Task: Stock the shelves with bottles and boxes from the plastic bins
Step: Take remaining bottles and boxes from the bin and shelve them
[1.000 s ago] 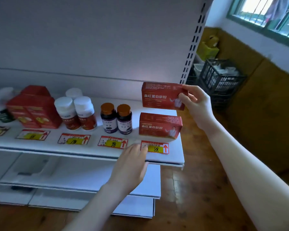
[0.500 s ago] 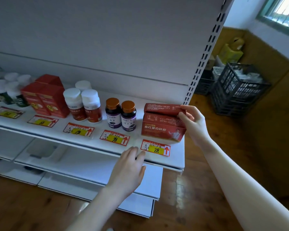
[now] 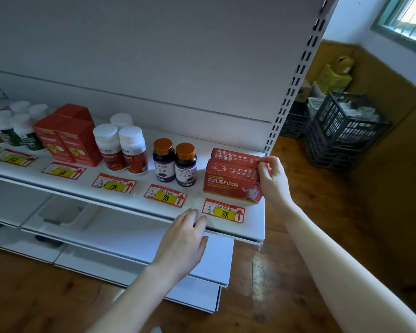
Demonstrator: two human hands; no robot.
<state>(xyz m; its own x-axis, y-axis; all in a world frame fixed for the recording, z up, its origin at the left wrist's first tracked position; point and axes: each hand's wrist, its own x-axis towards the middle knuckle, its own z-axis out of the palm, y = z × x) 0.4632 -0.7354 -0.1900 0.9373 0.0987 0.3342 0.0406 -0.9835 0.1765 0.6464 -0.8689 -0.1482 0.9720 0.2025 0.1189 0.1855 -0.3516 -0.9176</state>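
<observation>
White steel shelving (image 3: 251, 228) stands on a brown wooden floor, with black plastic crates (image 3: 341, 131) stacked well apart to its right under a window. At the right end of the upper shelf a front red box (image 3: 231, 186) lies on its long side facing out, and a rear red box (image 3: 235, 155) sits just behind it, touching it. The right hand (image 3: 273, 181) pinches the right end of the rear red box between thumb and curled fingers. The left hand (image 3: 183, 239) is flat, fingers straight and together, its fingertips at the shelf's front edge just left of the price tag marked 88 (image 3: 223, 211). Left of the boxes stand two dark bottles with brown caps (image 3: 174, 164), then white-capped bottles (image 3: 120, 147), then upright red cartons (image 3: 67, 140).
</observation>
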